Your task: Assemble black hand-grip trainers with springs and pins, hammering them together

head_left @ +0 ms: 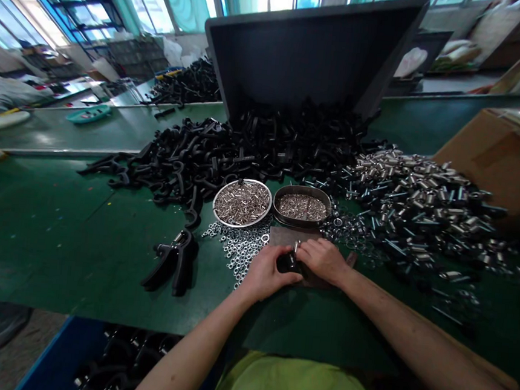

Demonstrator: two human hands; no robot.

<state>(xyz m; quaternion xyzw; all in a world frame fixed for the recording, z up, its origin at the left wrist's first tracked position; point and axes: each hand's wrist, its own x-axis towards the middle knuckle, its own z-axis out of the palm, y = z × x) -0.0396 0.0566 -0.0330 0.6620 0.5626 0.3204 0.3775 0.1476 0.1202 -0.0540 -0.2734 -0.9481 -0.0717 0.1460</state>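
Note:
My left hand curls its thumb and fingers around a black plastic clamp part, mostly hidden by the hand. Close against it, my right hand pinches a small shiny metal cylinder at the top of that part. Both hands are over a flat brown plate on the green table. Left of the hands lies a black spring clamp with a metal piece between its arms. Small metal rings or nuts are scattered beside my left hand.
Beyond the hands stand a round dish of small metal pins and an oval tin of tiny metal parts. Black plastic parts spill from a tipped grey bin. Metal cylinders and screws pile up near a cardboard box. A blue crate sits below.

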